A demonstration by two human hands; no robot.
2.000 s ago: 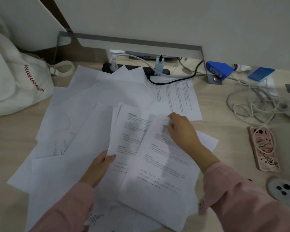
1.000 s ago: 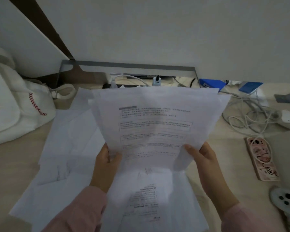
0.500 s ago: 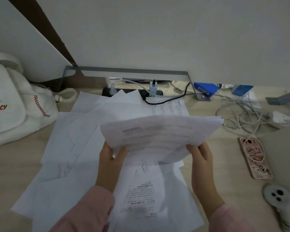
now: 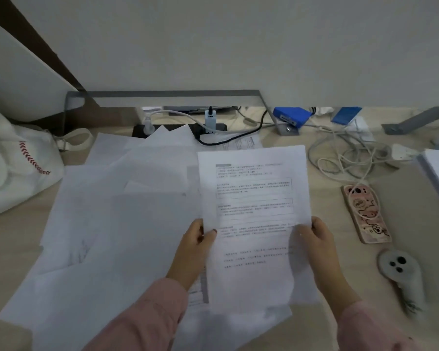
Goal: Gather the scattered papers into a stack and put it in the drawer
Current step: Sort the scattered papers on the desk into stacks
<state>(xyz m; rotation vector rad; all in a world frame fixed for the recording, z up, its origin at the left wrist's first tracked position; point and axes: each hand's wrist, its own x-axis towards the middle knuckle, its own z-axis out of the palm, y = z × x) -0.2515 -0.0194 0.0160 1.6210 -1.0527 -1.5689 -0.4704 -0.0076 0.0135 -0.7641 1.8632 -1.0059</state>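
left hand pinches the left edge of the printed sheets, thumb on top | right hand clasps their right edge | sheets held between both hands, over the desk | loose papers spread left of the grip | phone right of it

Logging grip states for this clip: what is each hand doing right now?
Left hand: closed on the printed sheets.
Right hand: closed on the same sheets.
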